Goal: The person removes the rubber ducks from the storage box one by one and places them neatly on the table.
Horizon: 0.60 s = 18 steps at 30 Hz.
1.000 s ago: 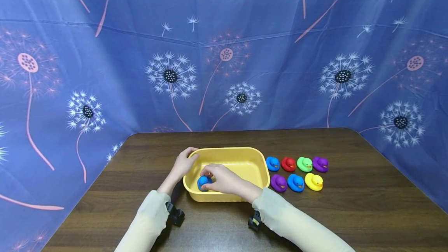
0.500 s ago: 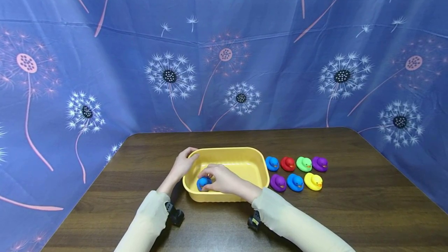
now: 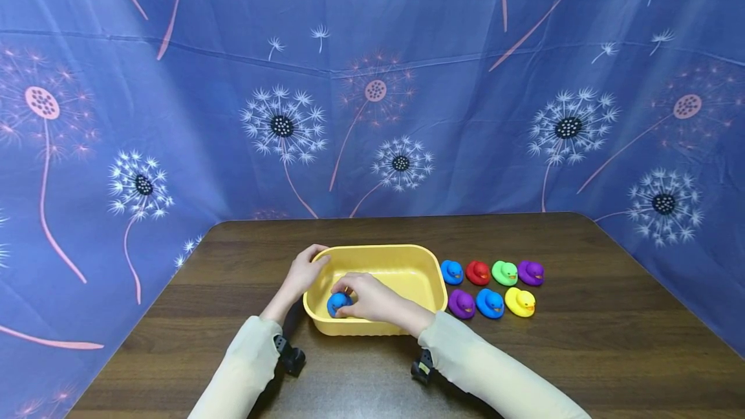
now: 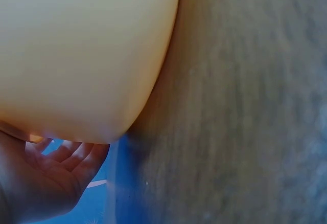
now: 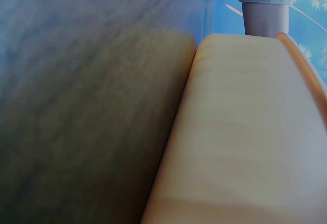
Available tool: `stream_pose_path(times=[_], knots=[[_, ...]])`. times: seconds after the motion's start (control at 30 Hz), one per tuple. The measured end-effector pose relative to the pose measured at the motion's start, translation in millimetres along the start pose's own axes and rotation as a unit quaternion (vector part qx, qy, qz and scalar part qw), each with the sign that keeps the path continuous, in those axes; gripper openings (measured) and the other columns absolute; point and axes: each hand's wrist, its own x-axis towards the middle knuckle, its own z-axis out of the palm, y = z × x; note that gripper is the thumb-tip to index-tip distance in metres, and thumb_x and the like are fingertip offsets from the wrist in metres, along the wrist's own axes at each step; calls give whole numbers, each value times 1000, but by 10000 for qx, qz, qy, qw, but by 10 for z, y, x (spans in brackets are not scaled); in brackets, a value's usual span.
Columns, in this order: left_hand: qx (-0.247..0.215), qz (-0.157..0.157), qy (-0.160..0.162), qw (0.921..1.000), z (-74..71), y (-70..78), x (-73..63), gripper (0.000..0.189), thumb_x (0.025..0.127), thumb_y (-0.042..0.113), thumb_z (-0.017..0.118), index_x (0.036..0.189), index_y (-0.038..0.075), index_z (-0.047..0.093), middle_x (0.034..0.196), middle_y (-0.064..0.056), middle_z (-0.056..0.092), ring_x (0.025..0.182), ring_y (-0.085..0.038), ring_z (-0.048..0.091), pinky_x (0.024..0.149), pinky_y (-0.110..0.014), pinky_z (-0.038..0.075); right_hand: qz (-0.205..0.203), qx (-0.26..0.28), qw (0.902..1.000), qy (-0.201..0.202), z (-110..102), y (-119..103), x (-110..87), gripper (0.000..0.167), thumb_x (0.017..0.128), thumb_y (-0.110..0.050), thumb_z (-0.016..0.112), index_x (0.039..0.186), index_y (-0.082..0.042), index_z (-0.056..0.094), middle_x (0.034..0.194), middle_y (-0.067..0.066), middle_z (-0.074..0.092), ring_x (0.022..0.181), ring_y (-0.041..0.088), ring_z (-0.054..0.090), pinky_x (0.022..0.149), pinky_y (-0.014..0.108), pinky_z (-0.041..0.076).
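A yellow plastic basin stands on the table. My left hand holds its left end, thumb over the rim and fingers along the outer wall. In the left wrist view, the fingers of that hand show past the basin's pale outer wall. Inside the basin, near its front left corner, my right hand pinches a blue rubber duck between thumb and fingers. The right wrist view is filled by the basin's outer side and the tabletop; the right hand and the duck are hidden there.
Right of the basin, several rubber ducks stand in two rows: the back row includes a red duck and a green duck, the front row a yellow duck. The brown wooden table ends against a blue dandelion-print cloth.
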Motion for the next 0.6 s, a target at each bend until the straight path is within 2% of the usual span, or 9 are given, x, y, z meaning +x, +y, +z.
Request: stream_pose_path(times=[0.3,0.6], knots=[[178,78,91,9998,-1,-1,-1,29,98,25,46,113,6,63,118,-13,63,106,-26,57,89,-42,44,-81,-139,9999,-21,-25,13,-5,35,80,-18,75,111,-5,67,100,3,67,88,13,60,80,20,48],[136,77,140,9998,-7,27,-17,28,97,24,48,111,6,64,117,-14,63,103,-28,58,88,-43,45,-89,-398,9992,-7,-108,13,-34,43,80,-20,74,119,-5,62,110,4,67,99,14,62,91,27,48]])
